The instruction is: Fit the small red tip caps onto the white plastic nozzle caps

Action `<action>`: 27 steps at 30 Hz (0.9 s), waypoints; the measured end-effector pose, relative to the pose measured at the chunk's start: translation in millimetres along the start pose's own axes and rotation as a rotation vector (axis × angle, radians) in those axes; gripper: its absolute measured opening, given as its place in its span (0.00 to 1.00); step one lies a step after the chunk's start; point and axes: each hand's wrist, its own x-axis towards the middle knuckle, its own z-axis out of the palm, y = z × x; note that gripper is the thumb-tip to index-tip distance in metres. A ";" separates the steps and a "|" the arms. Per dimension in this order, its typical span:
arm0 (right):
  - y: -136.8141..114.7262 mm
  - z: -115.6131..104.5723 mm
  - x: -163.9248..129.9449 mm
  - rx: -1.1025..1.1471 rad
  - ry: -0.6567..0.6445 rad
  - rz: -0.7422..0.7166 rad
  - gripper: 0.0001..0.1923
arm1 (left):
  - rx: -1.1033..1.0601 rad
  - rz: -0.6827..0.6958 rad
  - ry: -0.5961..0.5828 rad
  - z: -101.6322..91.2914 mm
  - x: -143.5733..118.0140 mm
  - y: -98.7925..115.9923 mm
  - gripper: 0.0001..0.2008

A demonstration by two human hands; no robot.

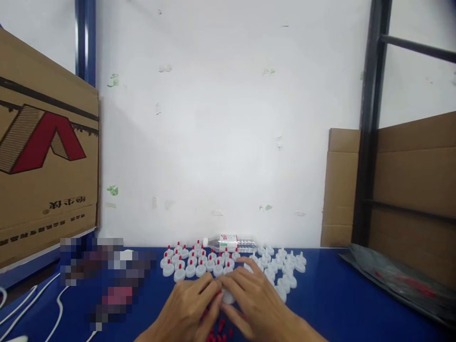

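Caps [221,327], small and red, lie loose nearest the viewer. Just beyond, the right hand [254,293] pinches a white nozzle lid [228,298] between thumb and fingers; the left hand [192,300] meets it, its exact grip hidden. Farther off stand red-tipped lids [190,271], left, and bare-nozzled lids [284,285], right, before a plastic bottle [228,243] lying sideways.

The white caps [180,274] look like smooth plastic, the bottle [228,243] like clear glossy plastic, and the carton [50,185] like matt cardboard
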 end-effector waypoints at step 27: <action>263.6 -31.7 -157.0 -0.024 -0.040 1.195 0.17 | -0.087 -0.527 -0.385 12.8 -5.3 -53.1 0.11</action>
